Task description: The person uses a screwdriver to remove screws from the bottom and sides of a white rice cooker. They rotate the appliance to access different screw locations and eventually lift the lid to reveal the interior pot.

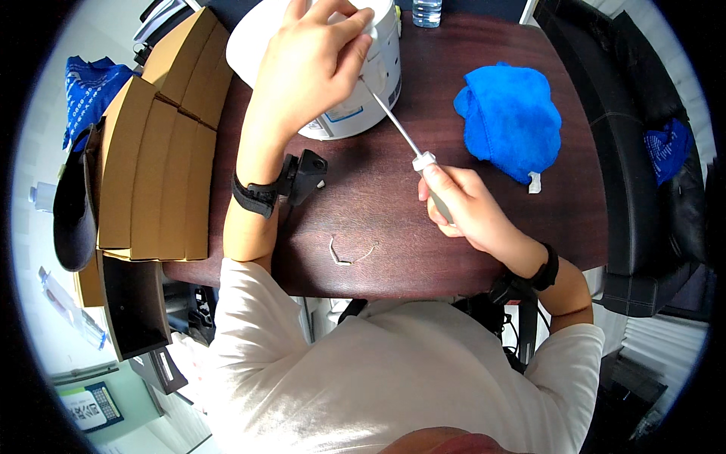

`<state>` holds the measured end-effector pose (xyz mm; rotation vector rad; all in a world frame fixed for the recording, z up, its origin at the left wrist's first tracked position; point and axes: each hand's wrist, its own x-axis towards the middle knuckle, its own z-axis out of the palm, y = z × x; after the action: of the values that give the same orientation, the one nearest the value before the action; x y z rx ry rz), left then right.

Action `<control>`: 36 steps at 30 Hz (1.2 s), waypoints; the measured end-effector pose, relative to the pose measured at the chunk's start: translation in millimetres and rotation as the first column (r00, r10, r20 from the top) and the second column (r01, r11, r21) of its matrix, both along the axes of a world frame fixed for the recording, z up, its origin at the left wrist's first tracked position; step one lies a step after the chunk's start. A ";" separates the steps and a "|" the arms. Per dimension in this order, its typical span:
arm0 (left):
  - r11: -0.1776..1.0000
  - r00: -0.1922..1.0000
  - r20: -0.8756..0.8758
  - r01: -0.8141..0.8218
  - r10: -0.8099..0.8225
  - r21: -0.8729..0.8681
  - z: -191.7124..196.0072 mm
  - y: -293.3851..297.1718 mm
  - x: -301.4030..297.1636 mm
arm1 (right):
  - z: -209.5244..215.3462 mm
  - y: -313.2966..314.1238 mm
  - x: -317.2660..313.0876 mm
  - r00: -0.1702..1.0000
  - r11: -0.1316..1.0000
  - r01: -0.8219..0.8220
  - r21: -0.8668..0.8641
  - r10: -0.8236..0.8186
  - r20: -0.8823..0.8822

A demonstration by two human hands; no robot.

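A large white rounded appliance (355, 121) with dark holes and a label on its side stands at the far edge of the table. My left hand (314, 49) reaches over it, fingers bent and closed on its upper part near the side; what lies under the fingertips is partly hidden. In my right hand (469, 208) is a screwdriver (397, 125), its pale handle wrapped by the fingers. The metal shaft slants up and left, and its tip meets the appliance's side just below my left thumb.
On the dark wooden table (423, 265) lie a thin bent strip (344, 261) near the front and a crumpled blue cloth (514, 121) at the right. A water bottle (426, 11) stands at the back. Cardboard boxes (162, 166) line the left side; a black sofa (620, 151) flanks the right.
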<state>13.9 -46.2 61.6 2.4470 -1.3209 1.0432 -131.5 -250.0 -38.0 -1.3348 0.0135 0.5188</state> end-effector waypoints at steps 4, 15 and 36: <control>1.000 1.000 0.005 -0.023 0.023 -0.006 -0.2 -0.2 -1.4 | -0.2 8.9 -4.4 0.998 0.993 0.016 0.114 -0.009 -0.068; 1.000 1.000 -0.010 -0.014 0.014 -0.028 1.4 -1.6 -2.0 | 2.6 14.9 -8.2 0.986 0.957 -0.004 0.291 0.053 -0.159; 0.999 0.999 -0.037 -0.016 0.014 -0.035 2.8 0.3 -5.3 | 22.3 -31.1 3.0 0.709 0.663 0.475 -0.578 0.101 0.698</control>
<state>8.6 -45.9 64.4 2.4419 -1.2641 1.0111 -128.6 -281.1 -15.6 -2.2457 -0.2695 -0.2784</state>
